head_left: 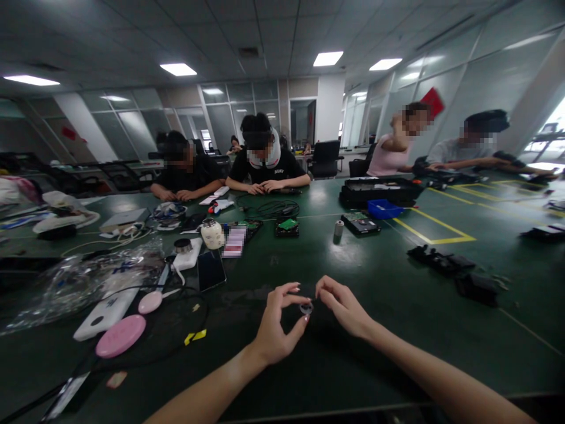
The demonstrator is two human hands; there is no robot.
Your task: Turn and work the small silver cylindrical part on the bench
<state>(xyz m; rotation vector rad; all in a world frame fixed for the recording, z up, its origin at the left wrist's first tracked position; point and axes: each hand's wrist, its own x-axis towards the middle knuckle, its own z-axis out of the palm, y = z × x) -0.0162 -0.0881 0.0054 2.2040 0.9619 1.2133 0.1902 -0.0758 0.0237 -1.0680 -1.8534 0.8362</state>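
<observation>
My left hand [280,324] pinches a small round grey metal part [305,308] between thumb and fingertips, just above the green table. The part looks ring-like, with a dark middle; its exact kind is too small to tell. Close on its right is my right hand [342,303], fingers bent and drawn together. Whether anything sits in that grip is hidden. Beyond both hands stands a small upright grey cylinder [338,229]. A hard drive [361,224] lies beside it, and a drive with a green circuit board [288,228] lies further left.
On the left lie a black phone [212,271], a pink disc [121,335], a white power bank [107,312], cables and clear plastic wrap [101,277]. Black parts [441,259] lie right. Behind are a blue bin [385,208] and a black case [382,191]. Several people sit across the table.
</observation>
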